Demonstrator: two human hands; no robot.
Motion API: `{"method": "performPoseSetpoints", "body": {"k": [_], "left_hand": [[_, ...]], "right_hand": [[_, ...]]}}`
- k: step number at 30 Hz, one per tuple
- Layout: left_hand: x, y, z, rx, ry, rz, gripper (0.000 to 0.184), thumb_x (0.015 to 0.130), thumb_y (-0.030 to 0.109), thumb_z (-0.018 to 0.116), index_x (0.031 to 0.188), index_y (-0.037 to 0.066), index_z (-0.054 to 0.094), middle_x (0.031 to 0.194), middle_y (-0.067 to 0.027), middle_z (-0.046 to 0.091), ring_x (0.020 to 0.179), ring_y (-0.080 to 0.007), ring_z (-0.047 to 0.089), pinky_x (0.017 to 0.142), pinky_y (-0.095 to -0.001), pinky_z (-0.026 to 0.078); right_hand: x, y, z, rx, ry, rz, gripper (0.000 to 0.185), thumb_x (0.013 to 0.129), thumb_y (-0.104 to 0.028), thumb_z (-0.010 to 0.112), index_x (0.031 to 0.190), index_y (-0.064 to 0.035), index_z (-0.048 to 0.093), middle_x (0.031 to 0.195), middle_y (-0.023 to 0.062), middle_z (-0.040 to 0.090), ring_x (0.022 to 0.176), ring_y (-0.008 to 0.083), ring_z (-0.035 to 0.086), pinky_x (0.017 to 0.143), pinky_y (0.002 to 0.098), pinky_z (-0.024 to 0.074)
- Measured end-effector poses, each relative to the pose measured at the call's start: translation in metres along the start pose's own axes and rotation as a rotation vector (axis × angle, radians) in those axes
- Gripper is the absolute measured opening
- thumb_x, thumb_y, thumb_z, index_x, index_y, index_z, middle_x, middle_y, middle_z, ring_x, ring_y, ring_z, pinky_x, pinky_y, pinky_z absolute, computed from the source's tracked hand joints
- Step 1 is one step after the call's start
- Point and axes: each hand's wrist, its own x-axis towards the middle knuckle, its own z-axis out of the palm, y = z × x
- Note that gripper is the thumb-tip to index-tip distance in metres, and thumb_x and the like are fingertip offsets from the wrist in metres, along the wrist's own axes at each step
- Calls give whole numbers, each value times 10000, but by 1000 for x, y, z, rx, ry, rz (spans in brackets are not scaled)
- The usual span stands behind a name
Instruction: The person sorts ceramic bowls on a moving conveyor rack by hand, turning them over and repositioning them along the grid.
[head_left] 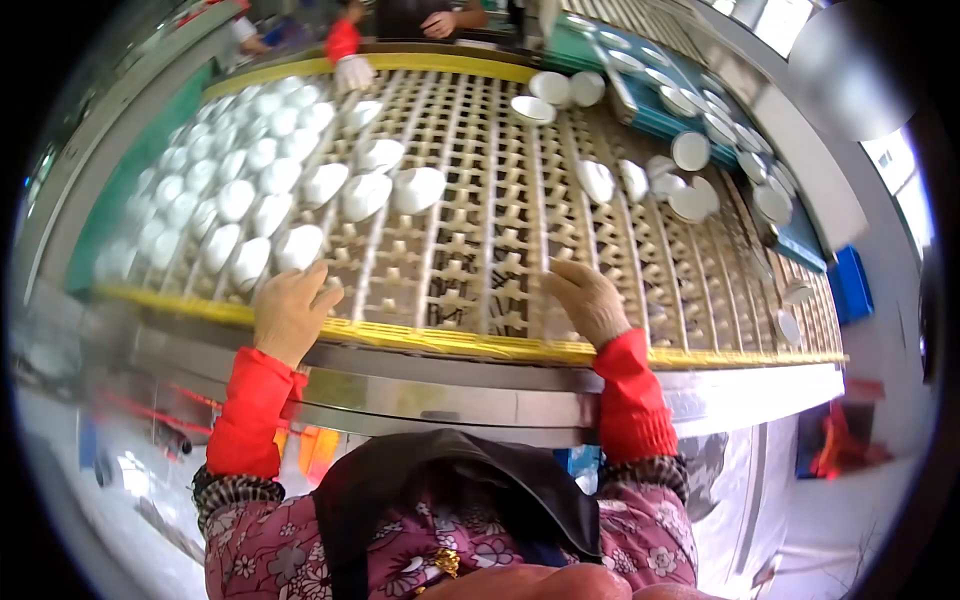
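Observation:
My left hand [291, 312], in a tan glove with a red sleeve, is at the near edge of a slatted conveyor [465, 230], just below a white bowl-like piece [299, 246]. Its thumb and fingers are apart, with nothing between them. Further right, my right hand [588, 300], gloved alike, hovers over the near slats with its fingers pointing left. Those fingers look extended and hold nothing visible. Many white pieces [235, 200] stand in rows on the left of the conveyor, and a few more [418, 190] lie beyond my hands.
A yellow strip [440, 341] runs along the near edge above a metal rail [440, 400]. At the back right, a blue-green belt [640, 95] carries white pieces. Across the conveyor are a person's gloved hand [354, 73] and another bare hand [438, 25]. A blue bin [850, 285] is at right.

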Motion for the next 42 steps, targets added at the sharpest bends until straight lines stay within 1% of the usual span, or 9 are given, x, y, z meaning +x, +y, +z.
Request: {"method": "performPoseSetpoints", "body": {"k": [5, 12, 14, 18, 24, 26, 29, 32, 42], "left_hand": [[15, 53, 18, -104, -38, 171, 452, 969, 358, 830, 1256, 19, 750, 1046, -170, 783, 967, -411, 722, 849, -520, 582], [53, 160, 66, -115, -42, 346, 590, 965, 431, 836, 1389, 31, 747, 1023, -148, 761, 995, -383, 718, 870, -512, 579], [73, 209, 64, -292, -183, 274, 589, 975, 236, 829, 1505, 11, 703, 1308, -172, 789, 1204, -386, 736, 1053, -457, 588], [107, 256, 119, -245, -187, 285, 592, 980, 158, 800, 1555, 84, 680, 1535, -167, 717, 1402, -340, 689, 1189, -424, 554], [105, 251, 129, -324, -225, 138, 624, 1016, 416, 822, 1532, 91, 689, 1445, -174, 762, 1344, -382, 705, 1148, -464, 556], [108, 253, 119, -312, -340, -36, 673, 1027, 442, 818, 1572, 77, 668, 1493, -191, 749, 1395, -381, 696, 1184, -447, 542], [110, 247, 126, -273, -358, -57, 701, 1044, 492, 787, 1588, 68, 658, 1515, -192, 740, 1398, -383, 699, 1211, -462, 526], [111, 239, 140, -227, -346, -35, 716, 1056, 548, 747, 1563, 49, 671, 1498, -211, 741, 1387, -389, 698, 1195, -479, 533], [114, 261, 122, -163, -365, -63, 614, 1019, 511, 749, 1448, 72, 732, 1163, -226, 764, 1131, -429, 735, 1008, -539, 575]], "right_hand": [[-8, -8, -10, 159, -79, 31, 383, 1095, -354, 731, 1299, -36, 793, 1023, 157, 804, 979, 256, 790, 873, 405, 610], [-10, 5, -10, 17, -80, -189, 399, 1067, -425, 690, 1225, -78, 805, 1098, 198, 807, 1007, 389, 779, 894, 479, 612], [-16, 6, -15, 130, -79, -230, 372, 1077, -393, 664, 1141, -50, 793, 977, 194, 782, 882, 395, 769, 811, 494, 610], [-23, 1, -41, -8, -103, -142, 362, 1098, -368, 649, 1186, -53, 805, 1037, 178, 816, 951, 314, 803, 843, 459, 616], [-14, 41, -102, 283, -27, 158, 429, 1092, -323, 751, 1381, -6, 768, 1052, 72, 810, 859, 124, 730, 788, 319, 610], [-2, 70, -139, 1, 45, 70, 389, 1067, -395, 743, 1314, -96, 780, 1173, 167, 812, 965, 317, 811, 910, 451, 641], [18, 129, -188, -217, 372, 33, 584, 900, -392, 926, 1354, -75, 738, 1213, 190, 807, 1039, 384, 803, 928, 489, 640], [36, 158, -236, -541, 470, 30, 666, 852, -415, 938, 1387, -68, 744, 1250, 231, 782, 1192, 420, 748, 1036, 509, 593], [120, 222, -260, -615, 366, 126, 917, 858, -457, 929, 1636, -120, 582, 1473, 254, 740, 1347, 443, 710, 1107, 512, 578]]}}
